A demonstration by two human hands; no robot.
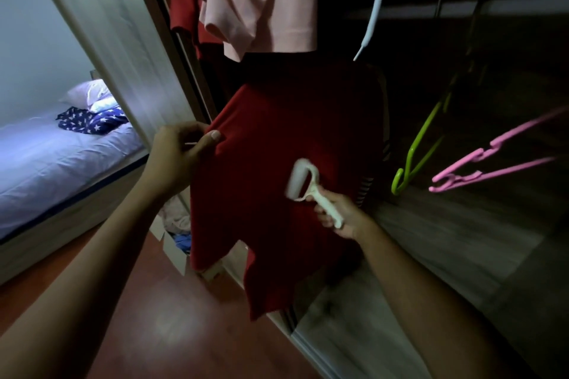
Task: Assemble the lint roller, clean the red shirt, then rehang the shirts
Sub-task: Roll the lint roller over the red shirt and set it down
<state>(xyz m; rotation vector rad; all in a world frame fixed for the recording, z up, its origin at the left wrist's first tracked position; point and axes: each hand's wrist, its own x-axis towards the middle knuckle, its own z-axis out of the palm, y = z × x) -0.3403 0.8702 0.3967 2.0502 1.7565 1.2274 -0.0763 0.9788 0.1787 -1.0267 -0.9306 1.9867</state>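
Red shirt (271,157) looks limp and light; our left hand (178,157) pinches its edge taut while, to its right, our right hand (341,215) grips the lint roller (300,180).

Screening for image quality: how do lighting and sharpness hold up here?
Head view: the wardrobe is dark while the bed is brightly lit; the lint roller in the right hand is motion-blurred, the pink hanger smeared; the red shirt is readable.

Crowded above and right, open below
The pink shirt (261,0) blocks 12 o'clock, the green hanger (410,158) and pink hanger (475,158) jut in at 3; bare floor (184,332) lies open at 7.
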